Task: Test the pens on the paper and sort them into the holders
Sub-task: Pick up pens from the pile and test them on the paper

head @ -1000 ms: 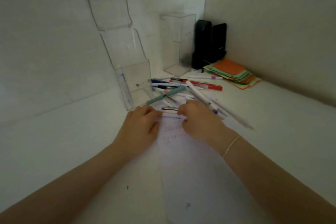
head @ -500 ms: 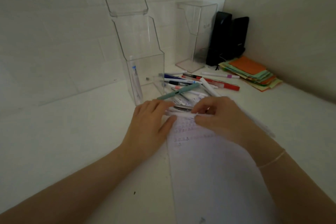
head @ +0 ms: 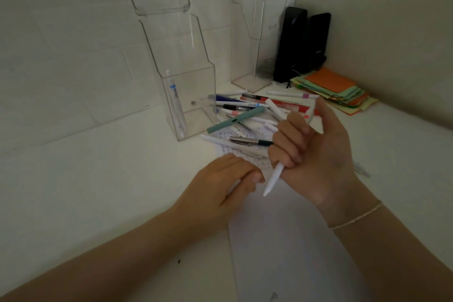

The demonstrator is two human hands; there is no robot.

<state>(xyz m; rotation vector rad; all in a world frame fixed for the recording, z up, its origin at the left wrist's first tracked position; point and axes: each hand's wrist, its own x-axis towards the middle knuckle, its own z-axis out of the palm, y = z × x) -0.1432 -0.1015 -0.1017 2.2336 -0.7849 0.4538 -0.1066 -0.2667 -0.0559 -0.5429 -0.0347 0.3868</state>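
Beyond your fingers stand two clear acrylic holders: the stepped one (head: pixel 188 95) with one blue-banded white pen (head: pixel 175 103) inside, and the square one (head: pixel 257 39). The white paper sheet (head: pixel 289 240) lies under your hands. A dozen or so loose pens (head: pixel 247 115) are heaped just past your knuckles. Your right hand (head: pixel 316 154) curls its fingers round one slim white pen (head: pixel 274 179), tip down. Your left hand (head: pixel 220 186) rests curled on the paper's edge; whether it holds anything I cannot tell.

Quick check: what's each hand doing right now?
Left hand: fingers curled, resting on the paper; whether it holds anything cannot be told.
Right hand: grips a white pen, tip down.
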